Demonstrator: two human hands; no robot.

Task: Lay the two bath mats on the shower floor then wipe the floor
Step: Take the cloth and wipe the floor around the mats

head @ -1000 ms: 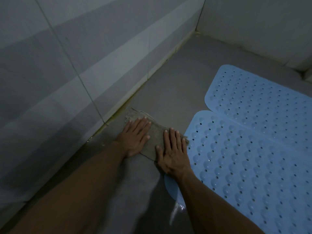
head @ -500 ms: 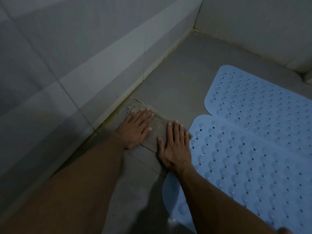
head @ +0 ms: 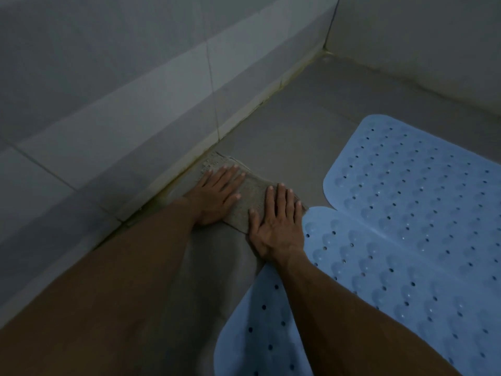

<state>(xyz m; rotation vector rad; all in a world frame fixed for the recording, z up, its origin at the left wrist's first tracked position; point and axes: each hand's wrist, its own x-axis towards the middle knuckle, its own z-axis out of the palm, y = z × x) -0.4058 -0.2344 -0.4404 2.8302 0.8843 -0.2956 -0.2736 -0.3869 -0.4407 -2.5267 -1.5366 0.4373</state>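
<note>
Two light blue bath mats with holes and bumps lie flat on the grey shower floor (head: pixel 298 126). The far mat (head: pixel 406 180) and the near mat (head: pixel 393 280) sit side by side at the right. A grey-brown cloth (head: pixel 252 196) is spread on the floor between the left wall's base and the near mat's corner. My left hand (head: pixel 217 196) presses flat on the cloth's left part, fingers spread. My right hand (head: pixel 276 226) presses flat on its right part, its edge touching the near mat.
A tiled wall (head: pixel 108 104) runs along the left, with yellowed grout where it meets the floor. A second wall (head: pixel 420 36) closes the far side and forms a corner at the top. Bare floor lies ahead of the cloth.
Both hands have slid the cloth a little forward along the base of the left wall, toward the far corner. The mats have stayed where they were.
</note>
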